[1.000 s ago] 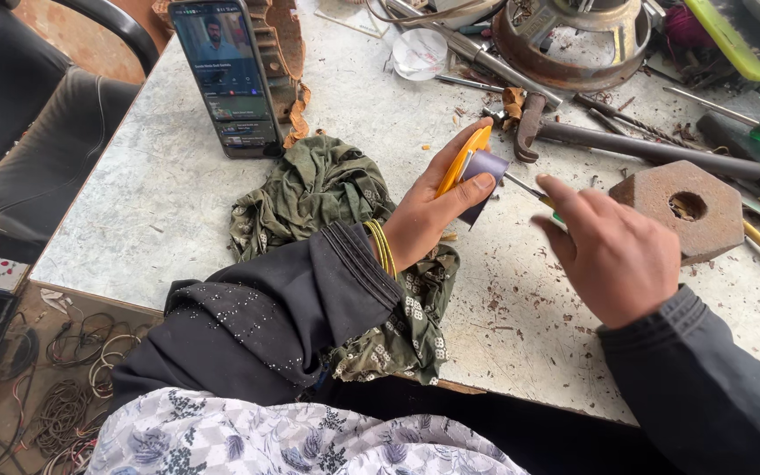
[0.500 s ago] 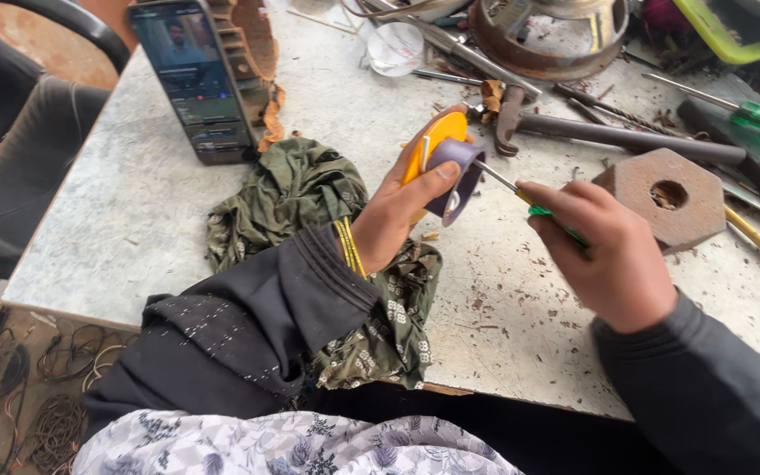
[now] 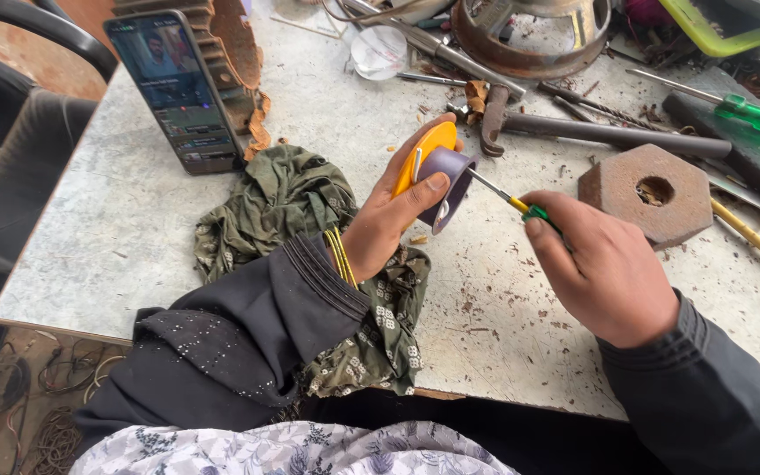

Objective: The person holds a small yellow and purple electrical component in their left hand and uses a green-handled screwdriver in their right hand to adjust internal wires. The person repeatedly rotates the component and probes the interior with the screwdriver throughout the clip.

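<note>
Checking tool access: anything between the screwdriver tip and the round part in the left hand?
Nothing visible. The screwdriver in the right hand runs straight into the open side of the purple and yellow round part, held by the left hand above the table.

Purple-and-yellow part now tilted, open end toward screwdriver.

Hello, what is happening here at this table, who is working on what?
A person sits at a dusty worktable. The left hand holds up a small round part, orange and purple. The right hand holds a green-handled screwdriver, its tip inside the part. A green cloth lies under the left arm, and a phone leans nearby.
</note>
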